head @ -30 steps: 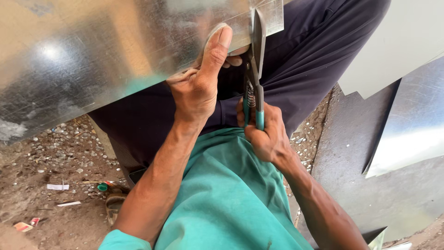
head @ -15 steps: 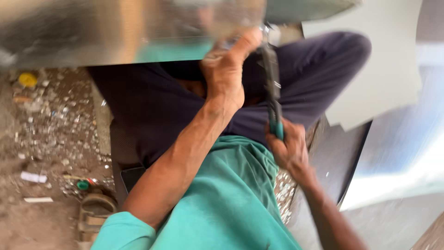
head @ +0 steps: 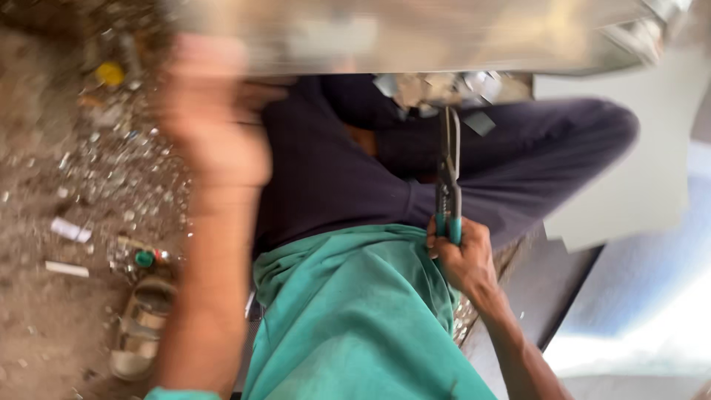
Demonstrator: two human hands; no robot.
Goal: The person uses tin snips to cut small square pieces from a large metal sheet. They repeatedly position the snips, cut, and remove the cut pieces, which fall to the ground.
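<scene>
Head view: right hand (head: 465, 259) fists the teal-handled tin snips (head: 448, 185), blades up at the sheet metal (head: 415, 33); left hand (head: 215, 126) blurred, grip indiscernible.

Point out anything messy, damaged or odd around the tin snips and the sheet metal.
Small metal offcuts lie scattered by the sheet metal edge, above the tin snips in the right hand. Litter dots the dirt floor. The left hand is too blurred to judge.

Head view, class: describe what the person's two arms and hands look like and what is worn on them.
Both forearms are bare. The left hand is motion-blurred, with a teal sleeve edge near the elbow. The right hand shows no glove; no watch or rings are visible.
</scene>
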